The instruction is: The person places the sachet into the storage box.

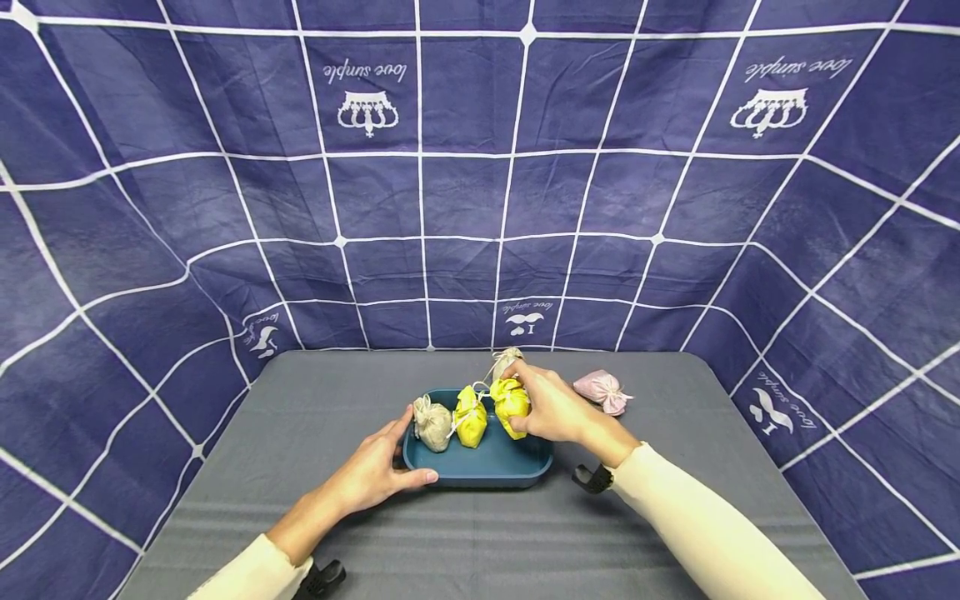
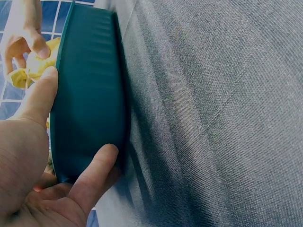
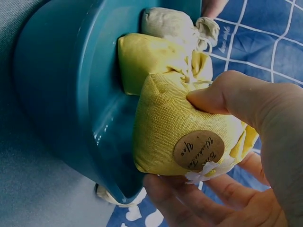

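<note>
A teal plastic tray (image 1: 491, 481) sits on the grey-covered table. My left hand (image 1: 371, 475) holds its left end, with the thumb along the near wall and the other fingers around the end. My right hand (image 1: 555, 408) grips a yellow drawstring cloth pouch (image 3: 163, 118) over the tray's right half, thumb on one face and fingers on the other. A round brown label with writing shows on that pouch. Inside the tray, a beige pouch (image 1: 432, 427) stands at the left, with a second yellow pouch (image 1: 471, 423) beside it.
Behind the tray lies another beige pouch (image 1: 507, 360), partly hidden by my right hand. Farther right, a pink pouch (image 1: 602, 390) rests on the grey cloth (image 1: 330, 387). A blue curtain with white grid lines (image 1: 465, 200) hangs around the back and sides.
</note>
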A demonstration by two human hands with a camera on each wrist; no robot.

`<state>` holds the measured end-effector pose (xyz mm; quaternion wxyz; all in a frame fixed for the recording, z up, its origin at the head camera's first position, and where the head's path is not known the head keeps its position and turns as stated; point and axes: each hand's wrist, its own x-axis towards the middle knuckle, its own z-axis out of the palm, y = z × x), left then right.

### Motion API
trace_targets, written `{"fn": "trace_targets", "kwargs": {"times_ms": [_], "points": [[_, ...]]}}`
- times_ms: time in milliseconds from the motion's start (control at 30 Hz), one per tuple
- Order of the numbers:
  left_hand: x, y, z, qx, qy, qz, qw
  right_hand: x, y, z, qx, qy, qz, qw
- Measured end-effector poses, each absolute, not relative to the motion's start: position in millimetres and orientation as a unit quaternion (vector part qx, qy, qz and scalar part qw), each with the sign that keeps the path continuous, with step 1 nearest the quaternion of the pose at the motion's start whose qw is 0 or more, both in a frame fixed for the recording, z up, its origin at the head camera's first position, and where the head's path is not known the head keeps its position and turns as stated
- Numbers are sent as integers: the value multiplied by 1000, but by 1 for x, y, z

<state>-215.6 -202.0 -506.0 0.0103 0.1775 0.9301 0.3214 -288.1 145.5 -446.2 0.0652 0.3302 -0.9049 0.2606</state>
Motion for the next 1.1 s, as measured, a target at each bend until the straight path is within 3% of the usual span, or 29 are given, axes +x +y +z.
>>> {"fn": "trace_targets", "kwargs": {"times_ms": [800, 1100], "points": [[-216, -201, -505, 184, 927, 326, 10, -295, 140, -456, 350, -900, 259, 18], [-216, -201, -505, 186, 924, 335, 15, -294, 151, -456, 337, -901, 269, 42]]}}
